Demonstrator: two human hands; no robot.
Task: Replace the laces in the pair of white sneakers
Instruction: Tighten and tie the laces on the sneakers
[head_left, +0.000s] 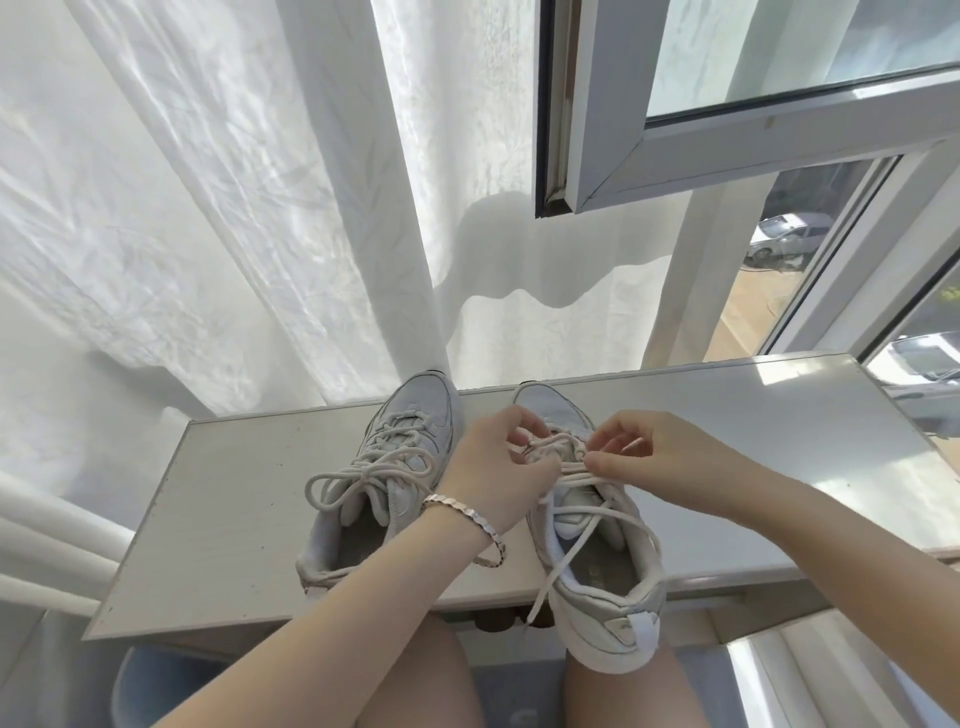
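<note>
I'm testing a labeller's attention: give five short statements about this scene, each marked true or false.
1. The left hand and the right hand both pinch the loose cream lace of the right white sneaker. True.
2. The tied lace on the left white sneaker forms a bow. True.
3. The silver bracelet is on the right wrist. False: it is on the left wrist.
4. The sneakers stand on a dark floor. False: they stand on a white ledge.
5. The white-framed window is shut. False: its pane is swung open.

Bare forearms, bare thighs; pale metallic link bracelet on left wrist.
</note>
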